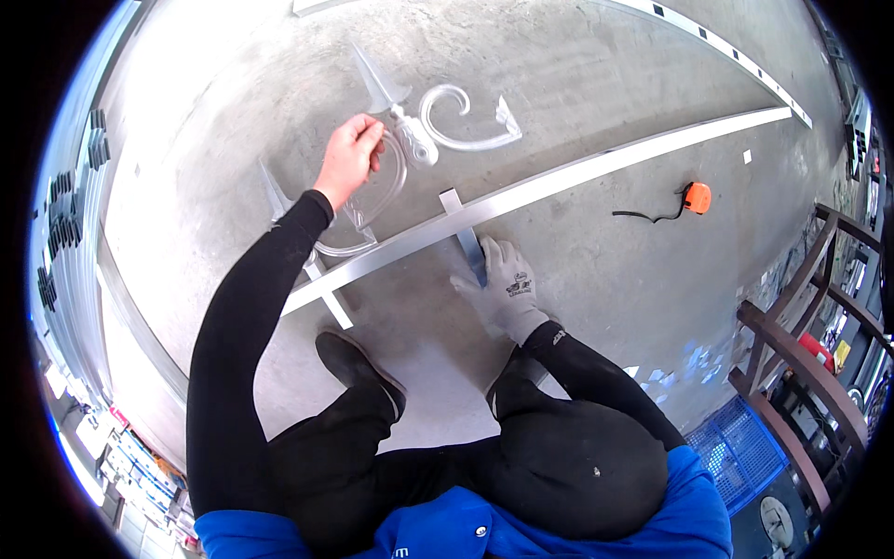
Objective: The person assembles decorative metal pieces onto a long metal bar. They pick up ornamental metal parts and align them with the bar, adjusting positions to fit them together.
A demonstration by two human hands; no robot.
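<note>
My left hand (pixel 346 158), bare, is closed around the upper end of a silvery, curved metal scroll (pixel 402 172). Beside it lies a spear-point finial (pixel 377 86) with a rounded collar, and to the right of that a second scroll (pixel 470 143). A second spear point (pixel 274 194) shows partly behind my left forearm. In a grey glove, my right hand (pixel 507 284) grips a short metal bar (pixel 468 250) between thumb and fingers. That bar crosses a long square metal tube (pixel 549 184) lying on the floor. Further left, another short bar (pixel 331 300) crosses the same tube.
An orange tape measure (pixel 697 197) with a black strap lies on the concrete floor to the right. A long bar with dark square holes (pixel 712 39) meets the tube's far end. Brown metal frames (pixel 805 347) and a blue plastic crate (pixel 738 447) stand at right; metal profiles (pixel 70 233) line the left.
</note>
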